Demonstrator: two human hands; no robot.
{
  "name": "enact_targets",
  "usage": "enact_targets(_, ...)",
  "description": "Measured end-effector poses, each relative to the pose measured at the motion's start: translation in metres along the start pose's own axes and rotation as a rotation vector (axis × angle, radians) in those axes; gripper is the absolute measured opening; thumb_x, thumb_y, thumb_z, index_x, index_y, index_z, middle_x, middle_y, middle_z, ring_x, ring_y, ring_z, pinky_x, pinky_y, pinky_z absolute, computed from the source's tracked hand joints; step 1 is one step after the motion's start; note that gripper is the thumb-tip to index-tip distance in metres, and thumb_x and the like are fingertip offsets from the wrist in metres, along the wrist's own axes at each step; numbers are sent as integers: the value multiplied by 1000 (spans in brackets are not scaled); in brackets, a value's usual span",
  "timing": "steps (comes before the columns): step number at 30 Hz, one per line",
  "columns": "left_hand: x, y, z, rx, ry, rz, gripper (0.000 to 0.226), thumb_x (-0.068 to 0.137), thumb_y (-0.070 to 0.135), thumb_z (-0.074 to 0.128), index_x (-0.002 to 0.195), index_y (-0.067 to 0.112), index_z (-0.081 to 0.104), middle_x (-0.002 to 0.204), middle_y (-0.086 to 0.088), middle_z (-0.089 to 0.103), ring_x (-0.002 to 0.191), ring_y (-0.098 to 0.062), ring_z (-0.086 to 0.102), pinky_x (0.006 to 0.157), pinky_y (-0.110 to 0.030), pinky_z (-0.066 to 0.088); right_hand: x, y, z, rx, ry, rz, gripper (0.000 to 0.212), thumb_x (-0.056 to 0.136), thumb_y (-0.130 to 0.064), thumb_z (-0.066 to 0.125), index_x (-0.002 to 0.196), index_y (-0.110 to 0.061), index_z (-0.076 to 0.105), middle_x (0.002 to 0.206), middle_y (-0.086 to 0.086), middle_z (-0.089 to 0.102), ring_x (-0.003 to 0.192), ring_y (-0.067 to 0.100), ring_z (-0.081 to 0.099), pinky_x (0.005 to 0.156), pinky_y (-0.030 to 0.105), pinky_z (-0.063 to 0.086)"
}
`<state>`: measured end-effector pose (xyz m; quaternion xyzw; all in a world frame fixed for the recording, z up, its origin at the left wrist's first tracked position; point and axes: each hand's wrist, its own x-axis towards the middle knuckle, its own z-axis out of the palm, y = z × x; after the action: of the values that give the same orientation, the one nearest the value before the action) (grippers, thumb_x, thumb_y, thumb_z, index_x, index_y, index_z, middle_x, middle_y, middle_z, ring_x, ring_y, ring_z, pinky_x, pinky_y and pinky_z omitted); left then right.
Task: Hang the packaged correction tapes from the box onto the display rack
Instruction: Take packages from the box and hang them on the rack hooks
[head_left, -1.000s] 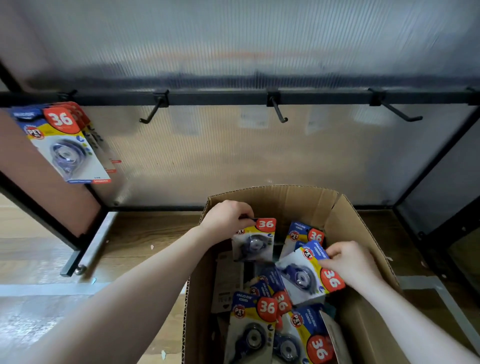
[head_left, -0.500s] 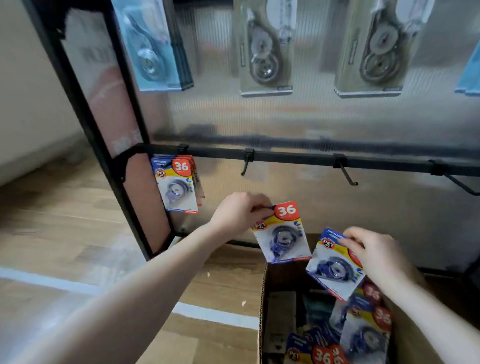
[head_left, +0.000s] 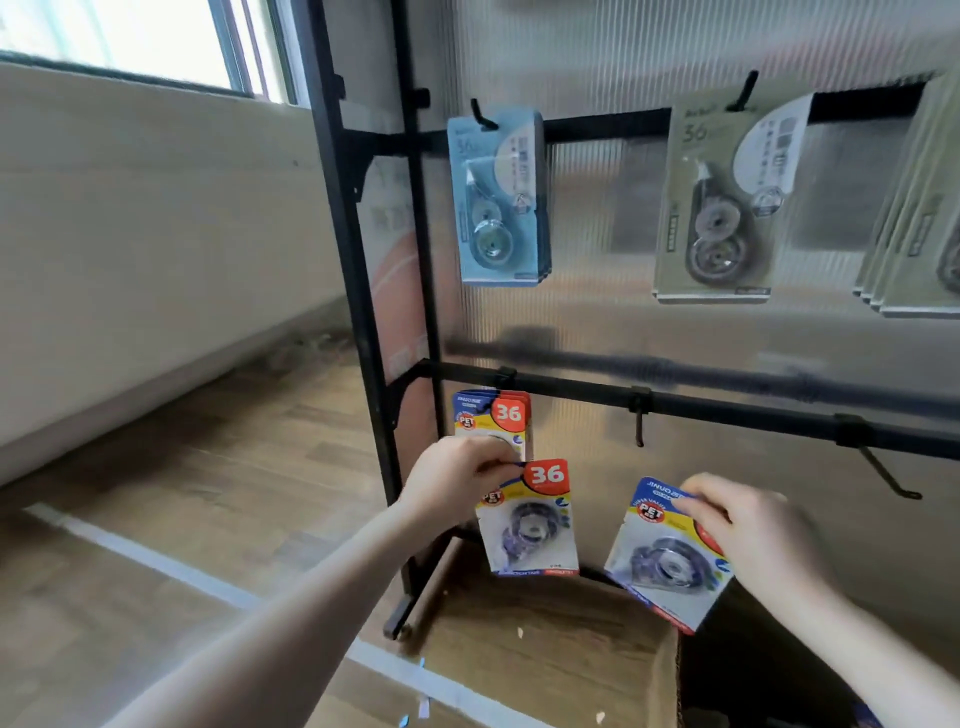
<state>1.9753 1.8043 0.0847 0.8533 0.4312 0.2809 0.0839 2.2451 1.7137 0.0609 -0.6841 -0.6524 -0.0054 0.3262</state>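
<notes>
Packaged correction tape in a yellow, blue and red blister card marked 36 (head_left: 527, 517) hangs from the left hand (head_left: 457, 480) at lower centre of the frame, just below the matching cards already hung (head_left: 493, 418) on the black lower rail (head_left: 727, 408). Its fingers (head_left: 498, 460) are clamped on the card's top left corner. A second, tilted card (head_left: 667, 553) sits lower right, the right hand (head_left: 753, 527) pinching its upper right edge. Such cards likely handle light and fairly stiff, with a slick plastic bubble; the top edge beside the hang hole looks the best hold. Below lies the brown cardboard box (head_left: 665, 670). 1 bare black hook (head_left: 640, 423) stands between the 2 hands, higher up.
</notes>
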Motion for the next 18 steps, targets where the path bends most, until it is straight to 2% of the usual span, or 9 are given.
enact_targets(2, 0, -7, -7, 9, 26, -21, 17, 87, 28, 63, 99, 18, 70, 99, 14, 64, 86, 0, 56, 70, -11, 43, 6, -8, 5, -10, -5, -17, 10, 86, -31, 63, 81, -23, 66, 63, -10, 62, 54, 7, 56, 42, 24, 40)
enact_targets(4, 3, -14, -11, 13, 62, -36, 17, 87, 29, 64, 99, 20, 71, 91, 18, 56, 81, 3, 50, 64, -3, 34, 13, -13, 9, -12, -17, -29, 9, 86, -31, 63, 81, -24, 65, 64, -9, 64, 55, 10, 58, 44, 29, 46)
enact_targets(6, 8, -22, -14, 25, 84, -47, 17, 86, 30, 64, 98, 20, 71, 87, 18, 53, 79, 2, 49, 62, -5, 34, 20, -17, 12, -12, -28, -35, 9, 86, -32, 63, 82, -25, 65, 66, -9, 64, 57, 11, 59, 46, 31, 49)
enact_targets(9, 17, -33, -16, 35, 113, -54, 17, 85, 29, 65, 96, 18, 72, 85, 15, 54, 79, -3, 51, 62, -11, 37, 29, -23, 16, -15, -26, -60, 9, 86, -31, 63, 83, -23, 66, 65, -13, 61, 57, 10, 58, 46, 26, 45)
enact_targets(12, 25, -40, -16, 19, 148, -51, 17, 85, 26, 66, 96, 16, 72, 86, 13, 55, 79, -2, 50, 63, -10, 37, 37, -28, 20, -24, -35, -66, 10, 86, -31, 63, 83, -23, 67, 64, -16, 57, 58, 8, 57, 45, 24, 42)
enact_targets(16, 35, -51, -12, -16, 206, -45, 15, 84, 24, 68, 93, 14, 73, 89, 7, 62, 80, -4, 52, 69, -23, 46, 43, -32, 26, -23, -31, -93, 10, 85, -31, 64, 82, -21, 67, 65, -15, 59, 55, 2, 53, 43, 14, 33)
enact_targets(18, 40, -58, -7, -32, 219, -40, 13, 83, 23, 68, 92, 14, 73, 91, 4, 64, 80, -6, 54, 69, -26, 48, 46, -33, 26, -27, -29, -95, 9, 85, -29, 65, 83, -21, 68, 67, -12, 65, 54, 2, 52, 44, 13, 31)
